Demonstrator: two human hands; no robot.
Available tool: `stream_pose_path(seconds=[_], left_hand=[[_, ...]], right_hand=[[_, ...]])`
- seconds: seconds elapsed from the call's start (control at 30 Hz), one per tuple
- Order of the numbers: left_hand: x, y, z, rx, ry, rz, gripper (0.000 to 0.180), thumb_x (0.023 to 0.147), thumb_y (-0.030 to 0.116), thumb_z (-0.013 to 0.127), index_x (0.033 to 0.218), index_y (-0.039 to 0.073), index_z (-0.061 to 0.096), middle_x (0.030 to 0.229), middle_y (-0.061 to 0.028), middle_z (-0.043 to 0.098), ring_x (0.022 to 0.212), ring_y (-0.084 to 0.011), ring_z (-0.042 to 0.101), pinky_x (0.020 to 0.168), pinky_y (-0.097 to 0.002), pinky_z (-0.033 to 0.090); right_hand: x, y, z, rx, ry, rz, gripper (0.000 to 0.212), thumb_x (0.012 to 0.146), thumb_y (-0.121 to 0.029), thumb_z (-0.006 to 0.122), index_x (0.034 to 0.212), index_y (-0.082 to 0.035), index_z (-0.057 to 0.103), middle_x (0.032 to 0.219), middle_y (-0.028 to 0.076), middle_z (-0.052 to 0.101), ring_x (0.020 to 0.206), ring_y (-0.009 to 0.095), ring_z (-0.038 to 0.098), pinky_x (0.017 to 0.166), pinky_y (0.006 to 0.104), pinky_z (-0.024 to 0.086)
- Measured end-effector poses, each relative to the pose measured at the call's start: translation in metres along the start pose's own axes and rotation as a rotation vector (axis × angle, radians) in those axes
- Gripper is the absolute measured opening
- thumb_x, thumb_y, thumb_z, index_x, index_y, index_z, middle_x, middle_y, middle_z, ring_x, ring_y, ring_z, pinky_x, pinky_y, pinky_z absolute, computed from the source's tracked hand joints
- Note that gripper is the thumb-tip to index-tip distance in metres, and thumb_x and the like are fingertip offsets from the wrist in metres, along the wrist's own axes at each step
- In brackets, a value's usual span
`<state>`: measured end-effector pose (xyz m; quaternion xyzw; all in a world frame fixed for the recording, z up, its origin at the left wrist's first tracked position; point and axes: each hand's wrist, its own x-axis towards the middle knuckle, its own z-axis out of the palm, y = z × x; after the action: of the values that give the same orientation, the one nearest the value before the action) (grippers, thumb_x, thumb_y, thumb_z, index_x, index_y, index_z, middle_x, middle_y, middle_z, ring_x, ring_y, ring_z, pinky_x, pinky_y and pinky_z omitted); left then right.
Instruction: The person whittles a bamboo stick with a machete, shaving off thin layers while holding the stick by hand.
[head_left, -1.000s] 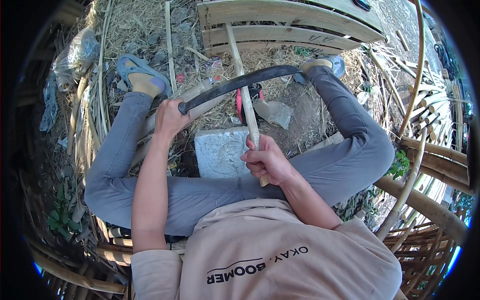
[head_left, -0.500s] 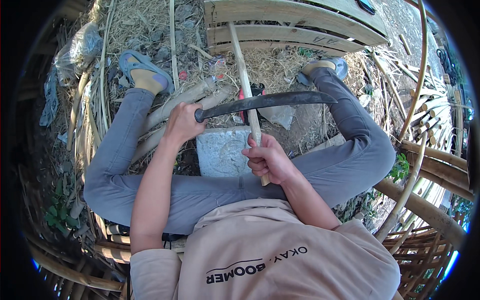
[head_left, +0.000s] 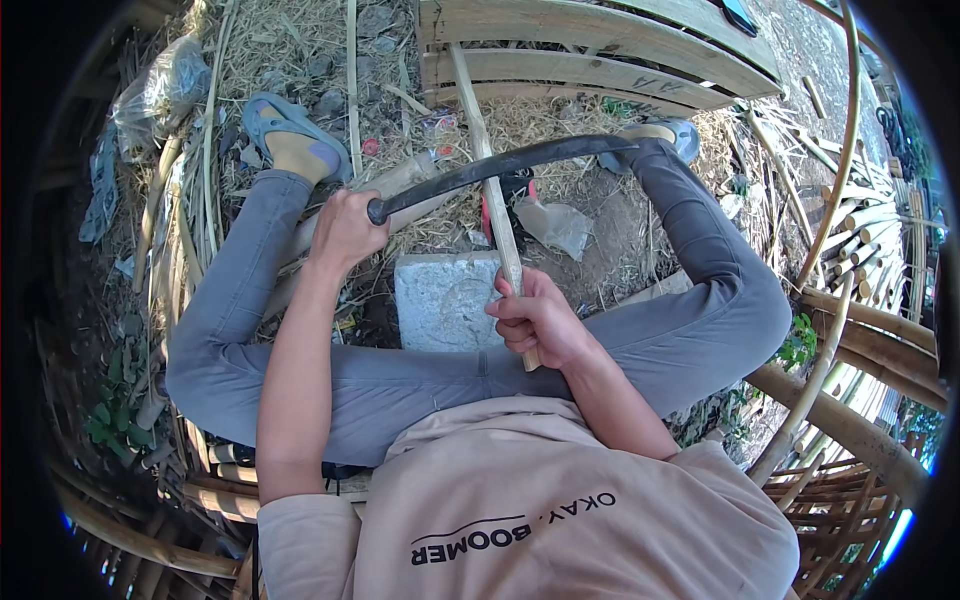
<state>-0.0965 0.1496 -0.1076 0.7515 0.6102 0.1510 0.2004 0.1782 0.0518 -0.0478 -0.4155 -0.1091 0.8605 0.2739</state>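
My left hand (head_left: 348,232) is closed round the handle of a machete (head_left: 550,151). Its long dark, curved blade reaches to the right and crosses the wooden stick (head_left: 503,225), seemingly at its surface; whether it bites in cannot be told. My right hand (head_left: 543,320) grips the stick close to its near end, thumb on the near side. From there the pale stick runs away from me, its far end by the slatted wooden crate (head_left: 600,75). Below the blade, a whitish stone-like block (head_left: 445,300) lies between my legs.
Straw (head_left: 285,40) and litter cover the ground. A red-and-black object (head_left: 515,187) and a clear plastic scrap (head_left: 558,228) lie under the blade. My sandalled feet (head_left: 290,140) are spread to either side. Cut bamboo poles (head_left: 858,235) are stacked at the right.
My left hand has pushed the machete away from me along the stick and slightly left, and the blade is now more tilted. My right hand and the stick have hardly moved.
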Motion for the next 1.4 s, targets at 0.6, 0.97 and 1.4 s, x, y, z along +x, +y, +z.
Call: stream_pose_path(seconds=[0.6,0.97,1.4], left_hand=[[-0.003,0.012,0.021,0.045,-0.042,0.134,0.023,0.062,0.015,0.075,0.08,0.005,0.067,0.075,-0.0193,0.068,0.078,-0.0404,0.067,0.071,-0.0497,0.051],[-0.003,0.019,0.016,0.125,0.027,0.123,0.026,0.061,0.015,0.076,0.083,0.005,0.066,0.076,-0.0147,0.069,0.074,-0.0376,0.067,0.069,-0.0475,0.052],[0.006,-0.004,0.018,0.049,0.254,0.08,0.009,0.068,0.01,0.068,0.073,0.005,0.062,0.068,-0.0181,0.066,0.066,-0.04,0.065,0.062,-0.0487,0.052]], right_hand=[[0.003,0.003,-0.004,-0.128,0.066,-0.088,0.033,0.081,0.011,0.058,0.093,-0.012,0.037,0.064,-0.003,0.04,0.046,0.003,0.029,0.04,0.0227,0.016],[0.003,0.002,-0.004,-0.101,0.045,-0.101,0.031,0.081,0.01,0.057,0.092,-0.012,0.038,0.064,-0.005,0.038,0.047,0.003,0.028,0.041,0.0227,0.016],[0.001,0.002,-0.006,0.043,-0.081,-0.026,0.029,0.082,0.008,0.056,0.09,-0.015,0.039,0.061,-0.006,0.035,0.046,0.003,0.026,0.04,0.0228,0.015]])
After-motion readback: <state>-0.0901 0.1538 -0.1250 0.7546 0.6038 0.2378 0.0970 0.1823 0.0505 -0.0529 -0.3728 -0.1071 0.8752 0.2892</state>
